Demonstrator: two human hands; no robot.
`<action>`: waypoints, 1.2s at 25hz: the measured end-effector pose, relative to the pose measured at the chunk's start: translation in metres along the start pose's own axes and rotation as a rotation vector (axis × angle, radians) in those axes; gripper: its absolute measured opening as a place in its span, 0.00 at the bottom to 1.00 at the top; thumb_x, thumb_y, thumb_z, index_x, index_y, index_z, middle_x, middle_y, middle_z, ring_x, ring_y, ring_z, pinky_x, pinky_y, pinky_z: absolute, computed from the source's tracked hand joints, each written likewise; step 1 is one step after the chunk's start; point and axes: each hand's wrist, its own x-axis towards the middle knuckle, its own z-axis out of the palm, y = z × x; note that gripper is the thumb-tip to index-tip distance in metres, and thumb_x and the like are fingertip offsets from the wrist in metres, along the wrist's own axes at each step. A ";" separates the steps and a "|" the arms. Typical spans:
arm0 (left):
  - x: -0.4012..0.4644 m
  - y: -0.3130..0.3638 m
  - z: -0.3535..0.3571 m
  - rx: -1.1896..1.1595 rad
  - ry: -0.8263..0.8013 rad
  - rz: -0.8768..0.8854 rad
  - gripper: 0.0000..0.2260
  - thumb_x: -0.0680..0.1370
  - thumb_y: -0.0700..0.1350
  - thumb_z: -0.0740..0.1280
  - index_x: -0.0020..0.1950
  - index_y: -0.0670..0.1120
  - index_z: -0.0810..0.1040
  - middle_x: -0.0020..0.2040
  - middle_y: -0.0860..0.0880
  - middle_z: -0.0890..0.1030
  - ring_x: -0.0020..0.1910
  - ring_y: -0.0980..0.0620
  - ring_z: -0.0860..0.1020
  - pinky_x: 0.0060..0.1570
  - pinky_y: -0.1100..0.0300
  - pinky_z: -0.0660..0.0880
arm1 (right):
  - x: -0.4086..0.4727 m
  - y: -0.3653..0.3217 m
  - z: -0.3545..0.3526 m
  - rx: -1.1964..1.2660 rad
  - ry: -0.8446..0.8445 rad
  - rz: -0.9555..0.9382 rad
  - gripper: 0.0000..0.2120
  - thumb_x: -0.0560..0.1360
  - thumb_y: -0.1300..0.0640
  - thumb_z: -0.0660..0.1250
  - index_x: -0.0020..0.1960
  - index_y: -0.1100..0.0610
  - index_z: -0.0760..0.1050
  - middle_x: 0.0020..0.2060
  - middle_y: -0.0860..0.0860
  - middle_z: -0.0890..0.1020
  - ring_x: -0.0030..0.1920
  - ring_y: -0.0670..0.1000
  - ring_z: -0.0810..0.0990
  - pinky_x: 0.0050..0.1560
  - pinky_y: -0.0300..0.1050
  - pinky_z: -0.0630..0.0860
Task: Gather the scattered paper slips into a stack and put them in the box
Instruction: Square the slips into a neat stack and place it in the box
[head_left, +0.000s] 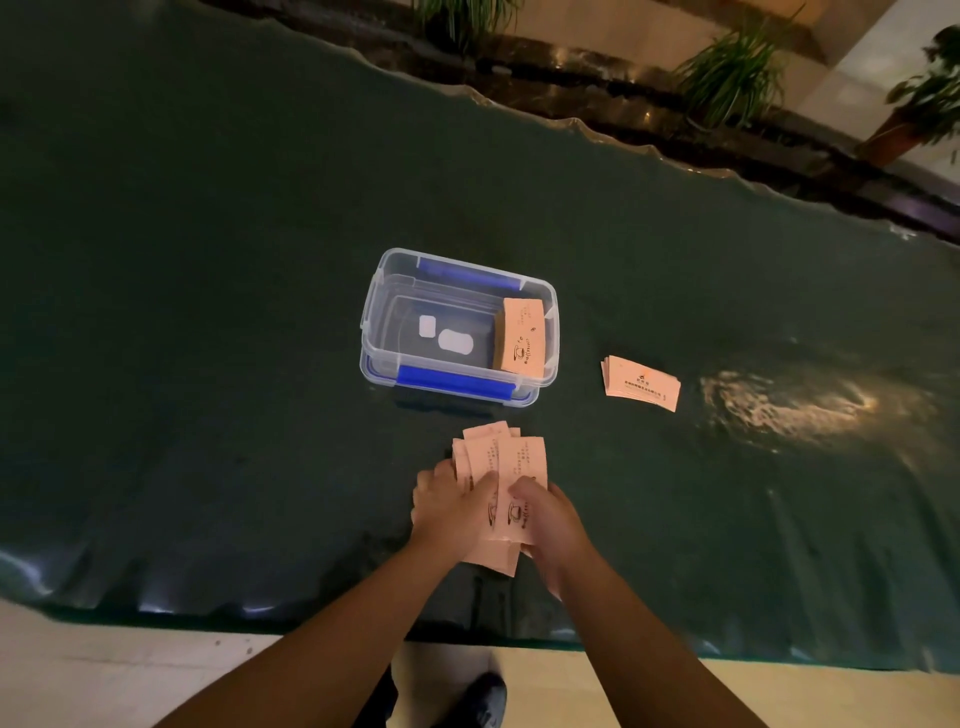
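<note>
Two bare hands meet over a fan of pale pink paper slips (506, 467) near the front edge of the surface. The left hand (449, 506) has its fingers (483, 480) curled over the left side of the fan, and the right hand (545, 514) has its fingers (522, 488) curled over the right side — both are holding the slips, which are still splayed at uneven angles, some poking out toward the box and a few sticking out beneath the wrists.

The slips lie on or just above a dark green cloth-covered surface (208, 364), roughly midway along its front edge. Just beyond the hands, toward the middle of the surface, stands a clear plastic box (371, 312) with blue clips and no lid on it. A squared-up stack of slips (522, 338) already sits inside, leaning against the box's right wall; two small white labels show through its floor.

To the right of the box, apart from it, a small loose pile of slips (641, 384) rests on the surface, slightly fanned and untouched.

By the look of it, the job is partway done — one stack is boxed, a second bunch is in hand but not yet squared, and the right-hand pile is left to collect. Potted plants (737, 73) stand beyond the far edge.
</note>
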 end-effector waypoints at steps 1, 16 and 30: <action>-0.002 0.001 0.001 0.024 0.005 0.018 0.26 0.78 0.60 0.67 0.72 0.49 0.72 0.69 0.47 0.69 0.67 0.47 0.71 0.68 0.46 0.73 | -0.001 0.001 0.001 0.021 0.000 -0.006 0.17 0.79 0.59 0.67 0.67 0.55 0.77 0.54 0.57 0.89 0.55 0.60 0.88 0.47 0.53 0.82; -0.003 0.023 -0.037 -0.131 -0.307 0.051 0.23 0.77 0.60 0.65 0.71 0.60 0.65 0.63 0.52 0.78 0.55 0.52 0.81 0.53 0.51 0.81 | -0.022 -0.005 0.001 0.210 -0.204 -0.037 0.22 0.81 0.62 0.63 0.73 0.50 0.74 0.61 0.58 0.87 0.57 0.59 0.87 0.48 0.54 0.83; 0.003 0.031 -0.064 -0.411 -0.447 0.032 0.22 0.78 0.49 0.74 0.69 0.60 0.73 0.59 0.53 0.85 0.54 0.49 0.86 0.59 0.41 0.82 | -0.031 -0.024 0.021 0.072 -0.155 -0.209 0.25 0.80 0.64 0.71 0.71 0.43 0.73 0.61 0.49 0.88 0.58 0.55 0.89 0.58 0.60 0.86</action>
